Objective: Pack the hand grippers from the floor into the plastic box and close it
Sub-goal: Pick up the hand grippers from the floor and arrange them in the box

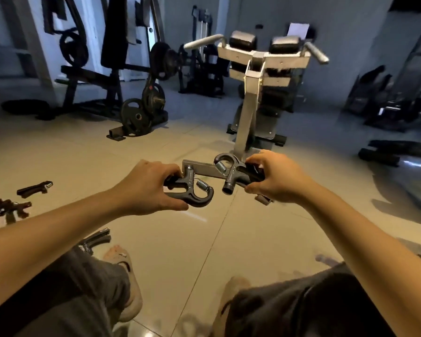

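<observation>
My left hand [146,188] grips a black hand gripper [192,192] with a steel spring, held above the tiled floor. My right hand [275,178] grips a second black hand gripper [231,171], its spring toward the left. The two grippers are close together, a small gap between them. More hand grippers lie on the floor at the left: one [34,188] apart, a small heap [5,210] at the frame's edge, and another [96,239] by my left knee. The plastic box is not in view.
A grey exercise machine [250,98] stands straight ahead, its metal base [204,167] just behind my hands. Weight plates on a rack [141,113] sit at the back left. Dark equipment [387,152] lies at the right. My knees and slippered feet fill the bottom of the view.
</observation>
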Motion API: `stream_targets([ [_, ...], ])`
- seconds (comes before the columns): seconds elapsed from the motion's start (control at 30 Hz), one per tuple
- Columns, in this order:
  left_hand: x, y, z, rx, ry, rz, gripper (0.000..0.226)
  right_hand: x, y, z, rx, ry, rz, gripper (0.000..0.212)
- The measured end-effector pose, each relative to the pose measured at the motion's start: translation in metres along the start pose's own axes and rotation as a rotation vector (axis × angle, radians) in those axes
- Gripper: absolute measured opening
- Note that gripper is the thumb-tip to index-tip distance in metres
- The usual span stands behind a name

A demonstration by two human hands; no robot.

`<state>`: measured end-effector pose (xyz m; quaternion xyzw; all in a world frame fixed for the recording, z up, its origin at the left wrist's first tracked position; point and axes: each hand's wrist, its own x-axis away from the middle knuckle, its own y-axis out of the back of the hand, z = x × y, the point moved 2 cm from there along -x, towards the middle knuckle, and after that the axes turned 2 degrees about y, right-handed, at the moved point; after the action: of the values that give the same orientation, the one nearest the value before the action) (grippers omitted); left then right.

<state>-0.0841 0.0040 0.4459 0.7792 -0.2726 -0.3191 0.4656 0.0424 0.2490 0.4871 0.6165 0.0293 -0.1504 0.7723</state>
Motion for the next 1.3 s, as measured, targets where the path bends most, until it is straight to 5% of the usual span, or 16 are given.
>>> stream_targets([
  [0.53, 0.001, -0.122, -0.198, 0.059, -0.160, 0.309, 0.052, 0.224, 0.054, -0.129, -0.022, -0.438, -0.022, 0.059],
  [0.9, -0.041, -0.162, -0.243, -0.051, -0.196, 0.296, 0.053, 0.239, 0.054, -0.194, 0.037, -0.532, 0.072, 0.055],
  [1.3, -0.094, -0.232, -0.265, -0.043, -0.158, 0.463, 0.056, 0.233, -0.038, -0.307, -0.103, -0.686, 0.199, 0.047],
])
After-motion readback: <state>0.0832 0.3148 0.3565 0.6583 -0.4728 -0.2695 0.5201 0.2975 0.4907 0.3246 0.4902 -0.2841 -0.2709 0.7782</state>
